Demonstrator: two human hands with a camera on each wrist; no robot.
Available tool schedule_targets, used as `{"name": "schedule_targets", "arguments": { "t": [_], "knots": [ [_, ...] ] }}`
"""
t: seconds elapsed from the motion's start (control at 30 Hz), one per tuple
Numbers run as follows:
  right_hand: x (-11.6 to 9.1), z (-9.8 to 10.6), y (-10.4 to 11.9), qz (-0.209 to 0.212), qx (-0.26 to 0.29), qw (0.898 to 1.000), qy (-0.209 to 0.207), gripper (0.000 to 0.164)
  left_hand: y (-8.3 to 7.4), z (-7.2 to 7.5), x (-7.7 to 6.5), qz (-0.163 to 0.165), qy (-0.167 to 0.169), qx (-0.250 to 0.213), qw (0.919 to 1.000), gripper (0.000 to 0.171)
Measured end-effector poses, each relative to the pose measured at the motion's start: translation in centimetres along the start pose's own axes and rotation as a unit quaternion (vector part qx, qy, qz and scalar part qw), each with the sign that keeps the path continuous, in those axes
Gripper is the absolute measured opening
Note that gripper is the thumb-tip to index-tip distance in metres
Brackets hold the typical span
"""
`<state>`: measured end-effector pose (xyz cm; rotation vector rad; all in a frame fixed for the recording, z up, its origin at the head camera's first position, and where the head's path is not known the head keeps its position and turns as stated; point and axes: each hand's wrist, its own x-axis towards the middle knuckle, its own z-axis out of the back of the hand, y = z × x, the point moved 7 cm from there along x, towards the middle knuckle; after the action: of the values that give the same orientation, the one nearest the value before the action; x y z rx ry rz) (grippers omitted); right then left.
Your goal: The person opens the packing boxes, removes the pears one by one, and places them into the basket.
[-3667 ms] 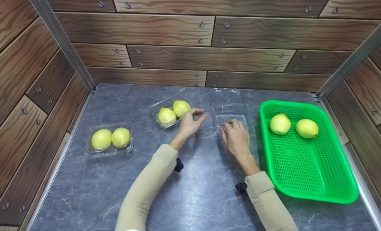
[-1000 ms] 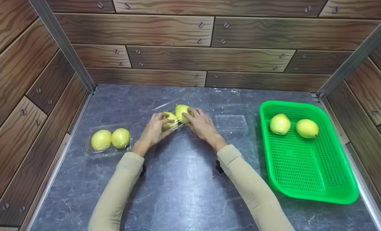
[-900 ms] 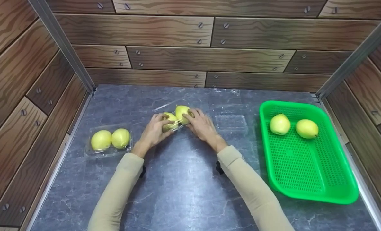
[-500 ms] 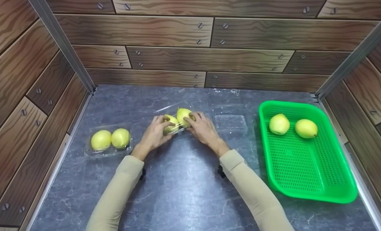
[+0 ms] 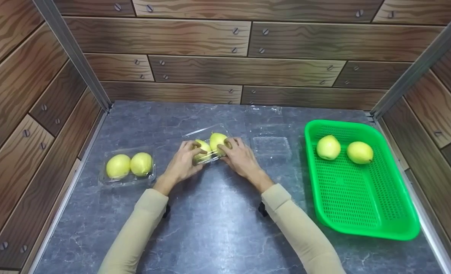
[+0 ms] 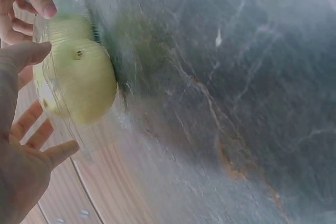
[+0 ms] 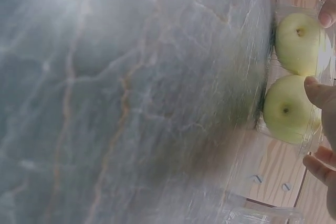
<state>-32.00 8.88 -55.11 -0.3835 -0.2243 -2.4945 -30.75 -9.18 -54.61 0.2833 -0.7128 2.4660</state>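
Grey marbled tabletop (image 5: 218,236): at right, one green perforated plastic basket (image 5: 349,201) holding two yellow-green pears (image 5: 328,147); at left, one clear plastic box (image 5: 128,182) holding two further pears (image 5: 118,166). At centre, left hand (image 5: 181,163) and right hand (image 5: 242,158), fingers curled and clamped on opposite ends of one clear plastic container (image 5: 210,160), two matching pears (image 5: 215,140) inside. Far: clear rectangular plastic packaging (image 5: 272,145), brown plank-patterned wall (image 5: 195,38).

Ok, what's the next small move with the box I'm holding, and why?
Perhaps press down along the near side of that box: your left hand and right hand grip it there, two pears sit inside, and I can't tell whether it's latched.
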Motion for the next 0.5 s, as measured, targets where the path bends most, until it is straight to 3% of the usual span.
{"name": "schedule_targets", "arguments": {
  "t": [0.5],
  "knots": [
    [-2.0, 0.6, 0.9, 0.011, -0.02, 1.0, -0.008, 0.043, -1.0, -0.2, -1.3, -0.01, 0.011, -0.005, 0.9999, 0.039]
  ]
}}
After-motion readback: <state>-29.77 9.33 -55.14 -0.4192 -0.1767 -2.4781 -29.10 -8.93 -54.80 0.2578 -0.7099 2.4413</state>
